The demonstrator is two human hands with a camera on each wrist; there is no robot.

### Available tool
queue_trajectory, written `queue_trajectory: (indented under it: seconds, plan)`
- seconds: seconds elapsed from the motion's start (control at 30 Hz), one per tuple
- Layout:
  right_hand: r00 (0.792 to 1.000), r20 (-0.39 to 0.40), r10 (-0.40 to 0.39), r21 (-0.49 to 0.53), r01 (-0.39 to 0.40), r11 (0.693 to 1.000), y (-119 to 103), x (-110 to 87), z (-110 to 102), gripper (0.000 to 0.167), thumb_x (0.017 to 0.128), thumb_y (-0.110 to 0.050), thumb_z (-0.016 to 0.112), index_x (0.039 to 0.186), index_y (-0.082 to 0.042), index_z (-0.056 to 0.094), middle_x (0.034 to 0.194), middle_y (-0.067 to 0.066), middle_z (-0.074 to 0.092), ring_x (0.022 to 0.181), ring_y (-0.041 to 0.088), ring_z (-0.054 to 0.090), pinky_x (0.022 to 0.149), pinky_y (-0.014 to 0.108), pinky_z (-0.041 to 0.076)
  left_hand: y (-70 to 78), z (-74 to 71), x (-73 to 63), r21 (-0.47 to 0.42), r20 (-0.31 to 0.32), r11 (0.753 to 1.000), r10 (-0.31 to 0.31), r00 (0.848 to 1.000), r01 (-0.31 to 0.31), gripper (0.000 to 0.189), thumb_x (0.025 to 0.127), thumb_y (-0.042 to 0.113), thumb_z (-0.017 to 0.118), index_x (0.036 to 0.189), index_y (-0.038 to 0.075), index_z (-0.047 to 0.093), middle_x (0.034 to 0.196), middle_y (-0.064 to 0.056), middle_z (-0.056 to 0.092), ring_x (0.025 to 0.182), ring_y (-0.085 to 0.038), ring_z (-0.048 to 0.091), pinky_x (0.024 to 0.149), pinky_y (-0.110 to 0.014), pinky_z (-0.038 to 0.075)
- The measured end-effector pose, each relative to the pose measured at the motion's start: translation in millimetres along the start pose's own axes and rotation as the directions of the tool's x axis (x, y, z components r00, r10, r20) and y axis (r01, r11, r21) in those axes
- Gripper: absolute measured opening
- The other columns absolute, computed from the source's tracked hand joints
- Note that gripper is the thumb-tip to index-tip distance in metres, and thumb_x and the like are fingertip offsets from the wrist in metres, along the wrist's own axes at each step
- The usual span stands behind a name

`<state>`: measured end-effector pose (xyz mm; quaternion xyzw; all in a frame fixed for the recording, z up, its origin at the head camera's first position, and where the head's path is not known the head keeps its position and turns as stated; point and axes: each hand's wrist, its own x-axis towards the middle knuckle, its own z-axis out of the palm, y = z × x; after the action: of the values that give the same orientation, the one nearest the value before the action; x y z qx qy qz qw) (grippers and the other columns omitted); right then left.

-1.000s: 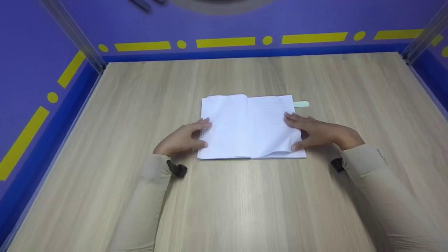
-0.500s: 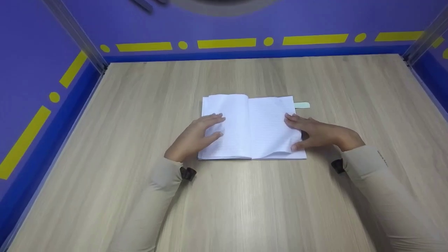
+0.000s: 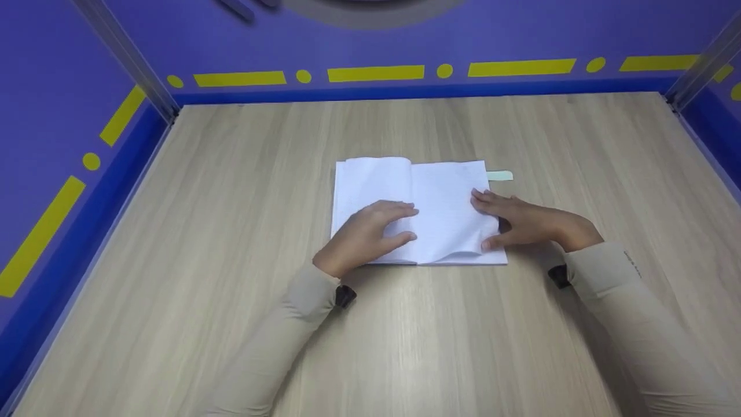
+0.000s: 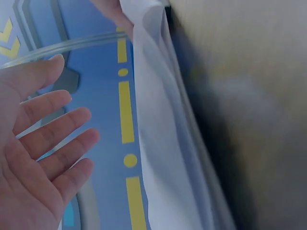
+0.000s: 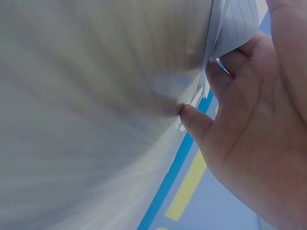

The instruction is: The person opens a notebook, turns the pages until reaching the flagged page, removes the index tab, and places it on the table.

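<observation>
An open notebook (image 3: 443, 197) with white lined pages lies on the table, its spine near the middle. Over its left page is my left hand (image 3: 370, 231), fingers and thumb extended toward the spine. In the left wrist view the left hand (image 4: 43, 143) holds nothing and looks apart from the pages (image 4: 158, 120). My right hand (image 3: 521, 223) is at the right page's outer edge and pinches the page between thumb and fingers, so its lower corner bulges. The right wrist view shows the curled page (image 5: 237, 28) by the right hand (image 5: 254, 115); some fingertips are hidden.
A pale green tab (image 3: 500, 175) sticks out from the notebook's right side. The wooden table (image 3: 417, 347) extends around it. Blue panels (image 3: 521, 35) with yellow marks stand along the back and sides.
My left hand has moved right, from the left page's outer edge across it toward the spine. The right hand stays at the right edge, and the notebook looks nearly unchanged.
</observation>
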<state>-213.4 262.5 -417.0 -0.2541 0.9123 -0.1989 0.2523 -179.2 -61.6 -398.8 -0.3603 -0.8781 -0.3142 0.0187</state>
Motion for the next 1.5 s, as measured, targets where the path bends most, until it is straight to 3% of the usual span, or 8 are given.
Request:
queue_trajectory:
  seconds: [0.33,0.6,1.03,1.5]
  plan:
    - [1.000,-0.002,0.011,0.010,-0.011,1.000,-1,-1.6,-1,0.098,0.084,-0.054,0.066,0.154,-0.008,0.015,0.163,0.011,0.005,0.149,0.034,0.001,0.116,0.062,0.000,21.8,23.2,20.5,0.043,0.112,0.999,0.022,0.993,-0.027,0.042,0.091,0.028,0.065,0.129,0.010,0.061,0.131,-0.003,0.062,0.125,-0.016,0.055,0.107,-0.030,0.042]
    - [1.000,-0.010,-0.005,0.000,0.005,1.000,1,-2.4,-2,0.095,0.085,-0.054,0.064,0.154,-0.008,0.017,0.163,0.010,0.006,0.150,0.034,0.002,0.116,0.062,0.002,33.1,39.7,35.3,0.105,0.213,0.993,0.031,0.976,-0.054,0.039,0.092,0.025,0.064,0.128,0.011,0.062,0.128,0.001,0.064,0.122,-0.013,0.056,0.106,-0.026,0.042]
    - [1.000,-0.016,-0.019,0.004,0.019,1.000,2,-2.3,0,0.094,0.085,-0.053,0.064,0.153,-0.007,0.018,0.162,0.011,0.007,0.150,0.033,0.003,0.116,0.061,0.002,38.8,54.0,50.0,0.103,0.273,0.993,0.020,0.962,-0.050,0.033,0.090,0.021,0.067,0.121,0.012,0.066,0.120,0.002,0.068,0.116,-0.012,0.060,0.102,-0.025,0.044]
    - [1.000,-0.024,-0.006,0.011,0.007,1.000,1,-0.7,1,0.096,0.084,-0.053,0.065,0.153,-0.006,0.018,0.162,0.012,0.006,0.149,0.035,0.002,0.116,0.062,0.001,37.6,54.2,53.8,0.058,0.294,0.998,-0.008,0.956,-0.010,0.026,0.092,0.011,0.060,0.116,0.011,0.070,0.116,0.000,0.070,0.105,-0.011,0.065,0.093,-0.024,0.050]
